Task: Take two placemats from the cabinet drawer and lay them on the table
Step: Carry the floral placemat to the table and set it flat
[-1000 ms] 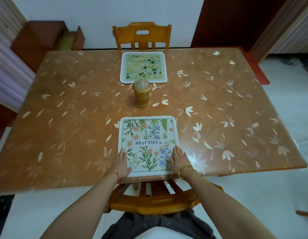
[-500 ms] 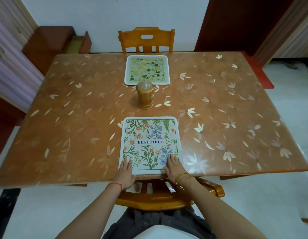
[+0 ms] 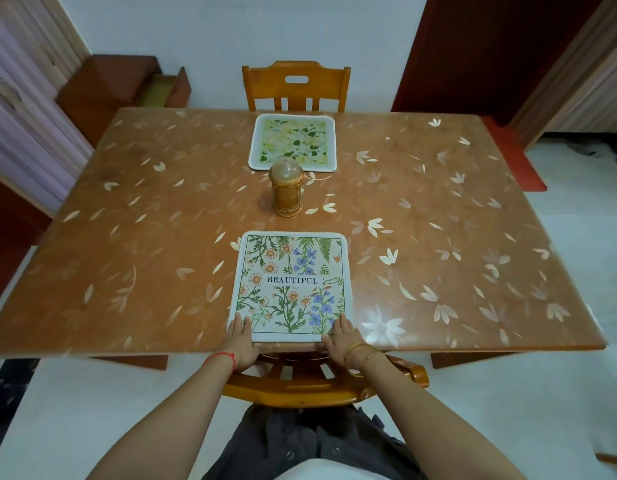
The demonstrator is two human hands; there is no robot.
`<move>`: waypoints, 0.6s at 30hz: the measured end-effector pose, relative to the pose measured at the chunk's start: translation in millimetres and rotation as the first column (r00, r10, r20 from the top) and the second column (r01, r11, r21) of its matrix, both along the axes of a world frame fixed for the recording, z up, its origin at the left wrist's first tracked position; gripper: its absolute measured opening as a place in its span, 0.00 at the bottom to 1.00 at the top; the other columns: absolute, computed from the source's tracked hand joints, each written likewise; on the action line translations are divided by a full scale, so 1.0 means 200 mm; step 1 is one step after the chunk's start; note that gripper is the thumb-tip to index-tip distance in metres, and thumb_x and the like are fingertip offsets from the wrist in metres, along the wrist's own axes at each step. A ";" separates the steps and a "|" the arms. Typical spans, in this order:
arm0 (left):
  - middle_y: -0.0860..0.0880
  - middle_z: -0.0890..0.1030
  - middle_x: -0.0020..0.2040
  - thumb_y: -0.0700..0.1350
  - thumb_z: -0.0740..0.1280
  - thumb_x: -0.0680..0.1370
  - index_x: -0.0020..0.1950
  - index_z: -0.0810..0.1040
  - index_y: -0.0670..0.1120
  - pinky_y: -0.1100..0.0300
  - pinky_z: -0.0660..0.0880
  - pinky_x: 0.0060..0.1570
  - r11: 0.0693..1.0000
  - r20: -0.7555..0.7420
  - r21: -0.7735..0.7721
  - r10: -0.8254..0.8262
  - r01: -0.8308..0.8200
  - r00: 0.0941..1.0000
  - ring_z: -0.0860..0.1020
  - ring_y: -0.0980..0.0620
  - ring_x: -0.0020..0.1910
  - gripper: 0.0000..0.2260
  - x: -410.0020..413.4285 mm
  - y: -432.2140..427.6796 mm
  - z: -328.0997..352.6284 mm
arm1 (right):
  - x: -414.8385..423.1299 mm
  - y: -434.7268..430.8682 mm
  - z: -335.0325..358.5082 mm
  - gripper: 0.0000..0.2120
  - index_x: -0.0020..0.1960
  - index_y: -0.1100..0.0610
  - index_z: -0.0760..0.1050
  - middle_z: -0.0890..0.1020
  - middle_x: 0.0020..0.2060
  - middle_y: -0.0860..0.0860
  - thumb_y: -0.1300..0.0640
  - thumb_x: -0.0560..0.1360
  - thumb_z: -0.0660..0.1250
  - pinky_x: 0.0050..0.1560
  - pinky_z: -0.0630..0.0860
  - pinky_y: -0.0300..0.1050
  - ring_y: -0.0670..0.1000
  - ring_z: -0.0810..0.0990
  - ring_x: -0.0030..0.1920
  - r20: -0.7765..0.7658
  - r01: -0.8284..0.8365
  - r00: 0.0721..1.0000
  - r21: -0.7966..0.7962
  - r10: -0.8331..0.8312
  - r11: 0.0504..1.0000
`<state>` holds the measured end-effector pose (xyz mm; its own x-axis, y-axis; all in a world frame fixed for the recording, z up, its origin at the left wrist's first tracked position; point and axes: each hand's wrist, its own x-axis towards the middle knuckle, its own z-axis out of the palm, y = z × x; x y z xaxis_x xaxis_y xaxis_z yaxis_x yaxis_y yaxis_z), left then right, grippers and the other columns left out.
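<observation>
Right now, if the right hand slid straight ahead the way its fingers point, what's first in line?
Right hand would stay on the floral BEAUTIFUL placemat along its right edge; beyond that, bare patterned table. The brown wooden jar looks left of that line.

two placemats on the table [image 3: 134, 237]: one floral placemat reading "beautiful" [image 3: 290, 285] at the near edge, one yellow-green floral placemat [image 3: 293, 142] at the far edge. one brown lantern-shaped holder with a domed top [image 3: 286, 190] between them. two wooden chairs: one far chair [image 3: 296, 86], one near chair [image 3: 321, 389]. two hands: left hand [image 3: 241, 342], right hand [image 3: 341, 339], one at each near corner of the "beautiful" mat. one red string bracelet [image 3: 224, 356] on the left wrist, two gold bangles [image 3: 360, 355] on the right. one cabinet [image 3: 103, 88] with one open drawer [image 3: 165, 86].
</observation>
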<state>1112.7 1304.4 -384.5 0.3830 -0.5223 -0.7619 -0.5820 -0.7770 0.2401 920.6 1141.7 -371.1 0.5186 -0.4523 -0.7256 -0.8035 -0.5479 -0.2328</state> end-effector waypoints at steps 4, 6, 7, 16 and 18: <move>0.41 0.34 0.79 0.51 0.57 0.83 0.80 0.40 0.41 0.47 0.47 0.77 0.999 0.008 0.013 0.031 -0.031 0.999 0.40 0.40 0.79 0.34 -0.02 -0.01 0.02 | 0.00 0.01 0.01 0.31 0.78 0.63 0.45 0.43 0.78 0.61 0.46 0.82 0.45 0.77 0.46 0.53 0.57 0.44 0.78 0.002 -0.006 1.000 0.003 0.006 1.000; 0.40 0.35 0.79 0.51 0.56 0.83 0.80 0.41 0.41 0.47 0.48 0.77 0.999 0.025 0.001 0.032 -0.032 0.999 0.41 0.40 0.79 0.33 -0.03 0.01 0.01 | 0.01 0.01 0.01 0.29 0.77 0.61 0.51 0.47 0.78 0.60 0.46 0.82 0.45 0.76 0.49 0.55 0.57 0.44 0.78 0.020 -0.009 1.000 0.020 0.009 1.000; 0.40 0.36 0.79 0.51 0.55 0.83 0.80 0.41 0.41 0.47 0.48 0.77 1.000 0.034 -0.001 0.027 -0.027 0.999 0.41 0.39 0.79 0.32 -0.03 0.02 0.00 | 0.01 0.02 0.00 0.28 0.76 0.61 0.55 0.49 0.78 0.59 0.46 0.82 0.45 0.76 0.50 0.57 0.57 0.45 0.78 0.021 -0.011 1.000 0.031 0.010 0.999; 0.40 0.35 0.79 0.53 0.54 0.83 0.80 0.40 0.41 0.47 0.50 0.77 0.998 -0.013 0.067 0.007 -0.006 1.000 0.43 0.40 0.80 0.33 0.00 0.03 0.05 | -0.04 0.07 0.06 0.30 0.77 0.65 0.49 0.49 0.78 0.61 0.47 0.82 0.46 0.76 0.50 0.53 0.58 0.50 0.78 -0.010 0.213 0.977 0.038 -0.213 0.976; 0.39 0.37 0.79 0.56 0.53 0.83 0.80 0.43 0.39 0.48 0.52 0.77 0.997 -0.023 0.078 -0.001 0.003 1.000 0.47 0.39 0.79 0.34 0.02 0.03 0.09 | -0.05 0.05 0.08 0.25 0.75 0.63 0.57 0.60 0.74 0.64 0.51 0.82 0.48 0.73 0.58 0.55 0.62 0.58 0.74 0.045 0.411 0.908 0.087 -0.416 0.907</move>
